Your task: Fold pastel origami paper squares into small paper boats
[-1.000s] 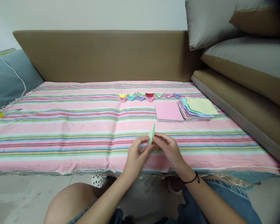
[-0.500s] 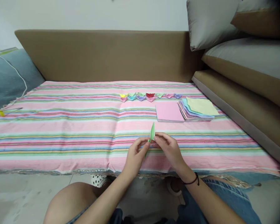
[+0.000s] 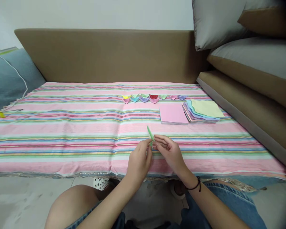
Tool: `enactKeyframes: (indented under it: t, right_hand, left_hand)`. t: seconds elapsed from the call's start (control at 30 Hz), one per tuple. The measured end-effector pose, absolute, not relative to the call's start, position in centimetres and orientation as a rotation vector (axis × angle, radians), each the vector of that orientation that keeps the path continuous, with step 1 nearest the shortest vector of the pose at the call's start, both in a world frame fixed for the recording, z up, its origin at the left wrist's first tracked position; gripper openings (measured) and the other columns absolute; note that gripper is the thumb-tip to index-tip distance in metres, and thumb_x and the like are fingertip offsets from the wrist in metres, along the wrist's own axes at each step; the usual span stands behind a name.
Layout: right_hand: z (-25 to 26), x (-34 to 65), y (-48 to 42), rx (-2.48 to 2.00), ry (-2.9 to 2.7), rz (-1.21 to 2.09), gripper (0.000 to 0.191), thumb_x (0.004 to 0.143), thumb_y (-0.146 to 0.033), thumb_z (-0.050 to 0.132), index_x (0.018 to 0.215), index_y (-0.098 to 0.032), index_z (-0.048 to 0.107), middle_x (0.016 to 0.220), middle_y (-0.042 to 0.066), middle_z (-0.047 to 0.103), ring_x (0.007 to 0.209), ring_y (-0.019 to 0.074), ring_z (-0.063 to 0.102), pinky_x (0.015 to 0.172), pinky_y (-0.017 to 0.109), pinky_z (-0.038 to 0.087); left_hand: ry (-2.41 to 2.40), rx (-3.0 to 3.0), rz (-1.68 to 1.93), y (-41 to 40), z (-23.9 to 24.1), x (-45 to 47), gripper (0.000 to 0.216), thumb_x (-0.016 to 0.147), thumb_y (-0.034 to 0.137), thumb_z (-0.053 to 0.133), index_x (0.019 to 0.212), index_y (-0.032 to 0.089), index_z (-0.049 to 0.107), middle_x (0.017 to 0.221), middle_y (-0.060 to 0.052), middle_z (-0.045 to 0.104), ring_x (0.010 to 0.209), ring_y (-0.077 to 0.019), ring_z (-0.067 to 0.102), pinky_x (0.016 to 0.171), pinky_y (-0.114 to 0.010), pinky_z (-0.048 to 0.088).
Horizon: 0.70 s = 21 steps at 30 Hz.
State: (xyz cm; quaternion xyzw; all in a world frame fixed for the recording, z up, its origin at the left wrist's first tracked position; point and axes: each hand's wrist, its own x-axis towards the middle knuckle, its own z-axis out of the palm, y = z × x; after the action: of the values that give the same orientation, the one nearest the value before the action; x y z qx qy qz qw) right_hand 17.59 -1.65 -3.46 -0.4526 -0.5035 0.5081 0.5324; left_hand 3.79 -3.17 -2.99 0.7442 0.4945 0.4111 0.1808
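A folded green paper piece (image 3: 150,134) stands on edge between my two hands, above the striped cloth (image 3: 73,133). My left hand (image 3: 139,162) pinches its lower end with thumb and fingers closed. My right hand (image 3: 168,152) pinches it from the right side, fingers curled round it. The paper's pointed tip sticks up and leans to the left. A black band sits on my right wrist.
Farther back lie a row of small folded paper boats (image 3: 153,98), a pink paper stack (image 3: 173,114) and a mixed-colour paper stack (image 3: 202,110). Brown and grey cushions (image 3: 248,63) rise at the right. A white cable (image 3: 16,79) runs at the far left.
The green paper has turned in my fingers, its tip swinging from upright-right to leaning left. Both hands stay together at the same place.
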Motion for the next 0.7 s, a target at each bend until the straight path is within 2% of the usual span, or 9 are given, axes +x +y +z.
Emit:
enactKeyframes:
  t: [0.13, 0.27, 0.4, 0.53, 0.7]
  right_hand:
    - [-3.4, 17.4, -1.7, -1.112, -1.201, 1.186, 0.030, 0.076, -0.033, 0.064, 0.102, -0.019, 0.060, 0.108, 0.010, 0.067, 0.100, 0.0238, 0.064, 0.087, 0.039, 0.053]
    - [-3.5, 17.3, -1.6, -1.146, -1.235, 1.159, 0.037, 0.071, -0.034, 0.071, 0.103, -0.018, 0.059, 0.109, 0.011, 0.066, 0.095, 0.0241, 0.066, 0.083, 0.037, 0.055]
    - [-3.8, 17.3, -1.4, -1.144, -1.227, 1.164, 0.036, 0.072, -0.034, 0.070, 0.103, -0.018, 0.059, 0.107, 0.010, 0.066, 0.093, 0.0239, 0.066, 0.082, 0.037, 0.055]
    - [-3.9, 17.3, -1.4, -1.148, -1.209, 1.168, 0.036, 0.072, -0.034, 0.069, 0.103, -0.019, 0.059, 0.110, 0.010, 0.065, 0.093, 0.0238, 0.066, 0.080, 0.036, 0.056]
    - [-4.0, 17.3, -1.4, -1.189, -1.218, 1.167, 0.041, 0.069, -0.034, 0.071, 0.105, -0.019, 0.058, 0.112, 0.010, 0.064, 0.092, 0.0245, 0.066, 0.076, 0.035, 0.057]
  left_hand:
    - [1.478, 2.372, 1.119, -3.1, -3.4, 3.8, 0.029, 0.088, 0.010, 0.038, 0.115, 0.019, 0.045, 0.093, -0.007, 0.063, 0.081, -0.0189, 0.061, 0.064, -0.028, 0.049]
    - [1.516, 2.514, 1.141, -2.9, -3.8, 3.9, 0.030, 0.088, 0.009, 0.038, 0.116, 0.017, 0.043, 0.087, -0.007, 0.062, 0.078, -0.0191, 0.061, 0.061, -0.026, 0.048]
    - [1.547, 2.609, 1.150, -2.8, -3.9, 3.9, 0.026, 0.089, 0.009, 0.037, 0.113, 0.016, 0.043, 0.082, -0.006, 0.060, 0.074, -0.0188, 0.058, 0.058, -0.026, 0.046]
    - [1.491, 2.656, 1.164, -2.8, -3.9, 3.9, 0.021, 0.090, 0.008, 0.034, 0.105, 0.016, 0.044, 0.087, -0.008, 0.059, 0.081, -0.0192, 0.057, 0.063, -0.026, 0.048]
    - [1.418, 2.634, 1.192, -2.7, -4.1, 4.0, 0.023, 0.089, 0.007, 0.034, 0.109, 0.016, 0.041, 0.100, -0.011, 0.057, 0.093, -0.0199, 0.055, 0.071, -0.028, 0.050]
